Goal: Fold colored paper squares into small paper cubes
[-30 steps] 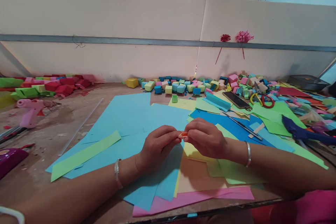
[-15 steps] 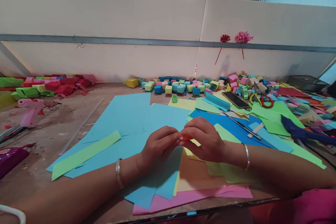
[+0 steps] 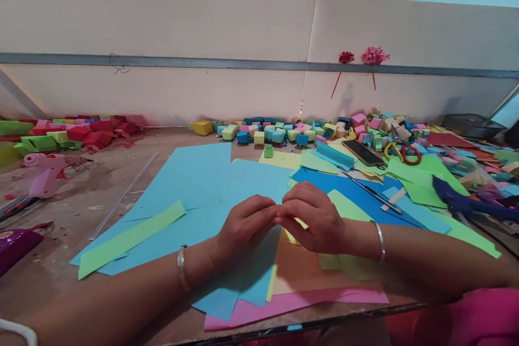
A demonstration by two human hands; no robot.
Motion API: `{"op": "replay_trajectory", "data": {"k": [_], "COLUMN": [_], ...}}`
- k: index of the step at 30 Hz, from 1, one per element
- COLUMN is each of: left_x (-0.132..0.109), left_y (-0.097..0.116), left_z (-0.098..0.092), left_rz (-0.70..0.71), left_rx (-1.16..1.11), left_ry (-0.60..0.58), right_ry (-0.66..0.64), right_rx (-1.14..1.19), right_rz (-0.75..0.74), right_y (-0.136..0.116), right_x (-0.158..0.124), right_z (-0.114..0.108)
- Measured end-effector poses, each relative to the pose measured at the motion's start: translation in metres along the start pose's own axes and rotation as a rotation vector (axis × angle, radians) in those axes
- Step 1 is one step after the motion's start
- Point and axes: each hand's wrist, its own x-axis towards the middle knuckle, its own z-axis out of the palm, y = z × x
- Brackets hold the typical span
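My left hand (image 3: 248, 224) and my right hand (image 3: 312, 219) meet at the fingertips above the middle of the table. Both are closed in a pinch, and whatever lies between the fingers is hidden by them now. Under the left hand spreads a large light-blue paper sheet (image 3: 198, 173), with a pale green paper strip (image 3: 132, 239) lying across its left part. Beneath the right hand are peach paper (image 3: 304, 270) and pink paper (image 3: 292, 308). A pen-like tool (image 3: 375, 193) rests on dark-blue paper (image 3: 320, 177) just beyond the right hand.
Small folded paper boxes (image 3: 259, 137) line the back of the table. On the left sit a pink glue gun (image 3: 44, 173), a clear stick (image 3: 124, 197) and a purple object (image 3: 18, 246). A phone (image 3: 362, 152), scissors (image 3: 403, 152) and a dark-blue glue gun (image 3: 466, 203) are right.
A small orange-red piece that showed between my fingers is now covered by them. My right fingers have closed in slightly; both hands stay in nearly the same place.
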Motion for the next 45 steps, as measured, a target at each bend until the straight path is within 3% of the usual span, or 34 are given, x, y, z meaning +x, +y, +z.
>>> {"op": "replay_trajectory", "data": {"k": [12,22,35,45], "left_x": [0.002,0.004,0.004,0.006], "left_y": [0.002,-0.002,-0.005,-0.004], "left_z": [0.000,-0.003,-0.003,-0.003], "left_rz": [-0.016,-0.085,-0.086,-0.076], "left_rx": [0.001,0.008,0.016,0.010], "left_ry": [0.036,0.076,0.078,0.093], "right_ry": [0.051,0.071,0.114,0.052], "right_rx": [0.029,0.106,0.187,0.336], "right_rz": [-0.032,0.143,0.159,0.243], "right_y": [0.005,0.010,0.016,0.015], "right_x": [-0.002,-0.002,-0.006,-0.005], "right_z": [0.003,0.000,0.002,-0.001]}}
